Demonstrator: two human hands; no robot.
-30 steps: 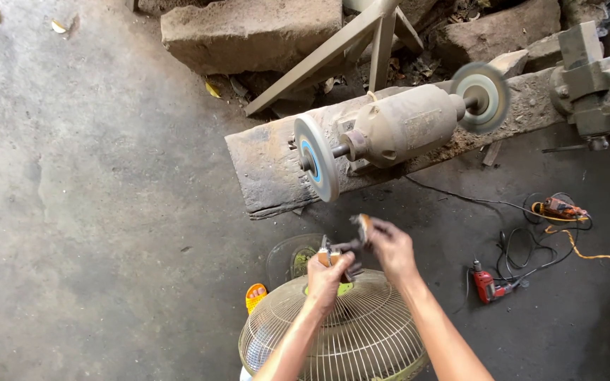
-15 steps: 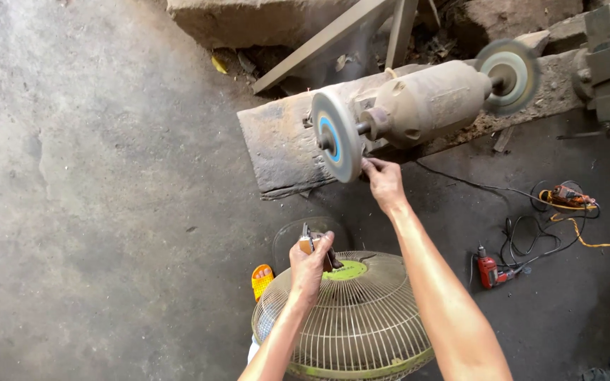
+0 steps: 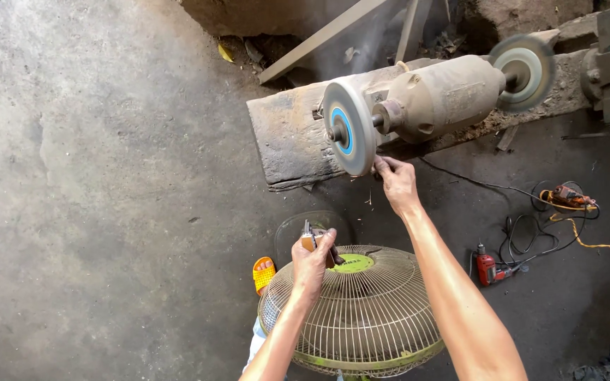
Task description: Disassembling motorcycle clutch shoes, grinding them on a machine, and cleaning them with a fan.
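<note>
A grey bench grinder point(image 3: 438, 97) sits on a worn wooden beam point(image 3: 287, 134), with a grinding wheel point(image 3: 347, 135) with a blue centre at its near end and a second wheel point(image 3: 522, 73) at the far end. My right hand point(image 3: 395, 182) reaches up to the lower edge of the near wheel, fingers pinched on something small that I cannot make out. My left hand point(image 3: 313, 261) is closed on a few small metal and wooden pieces point(image 3: 309, 238), held above a round wire fan guard point(image 3: 353, 310).
A red power drill point(image 3: 490, 268) and an orange tool point(image 3: 565, 197) lie among black cables on the concrete floor at right. A foot in an orange sandal point(image 3: 263, 274) shows beside the fan. Metal struts and rubble lie behind the beam.
My right hand has left my left hand and risen to the near grinding wheel. The left hand stays over the fan guard with its pieces. The view has moved closer.
</note>
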